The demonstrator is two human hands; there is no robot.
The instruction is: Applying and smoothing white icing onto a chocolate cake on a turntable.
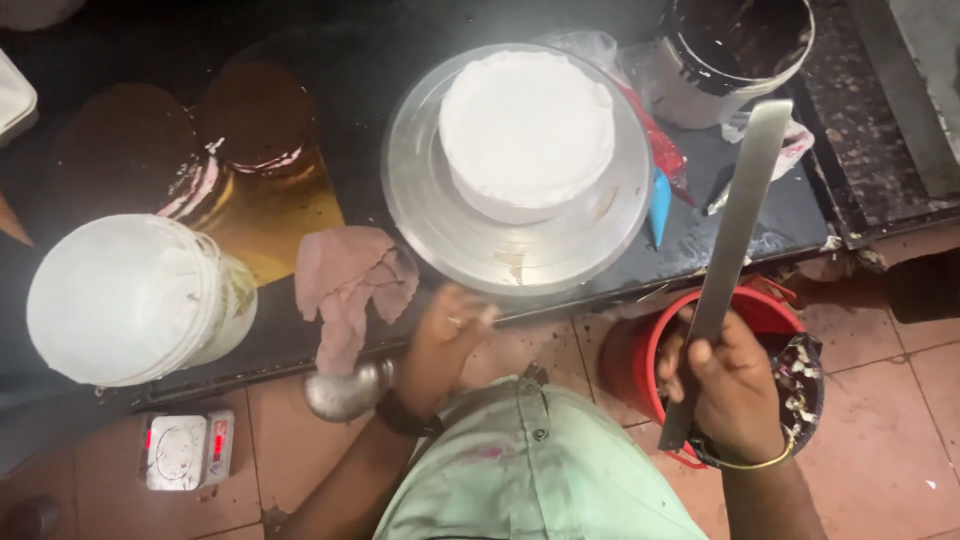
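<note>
Right hand [733, 385]: fingers are clenching round the lower end of a long flat metal scraper blade [738, 225], which is angling up past the red bucket [655, 345]
Left hand [447, 335]: fingertips are resting on the near rim of the steel turntable [425, 215]; grasping nothing
Cake [527, 130]: sitting centred on the turntable; white cream coat is likely soft, smearing easily; better handled by the plate beneath
Blade: looking stiff, thin, light; probably slippery
Nearby: pink cloth [350, 285]; white tub [125, 300]
</note>
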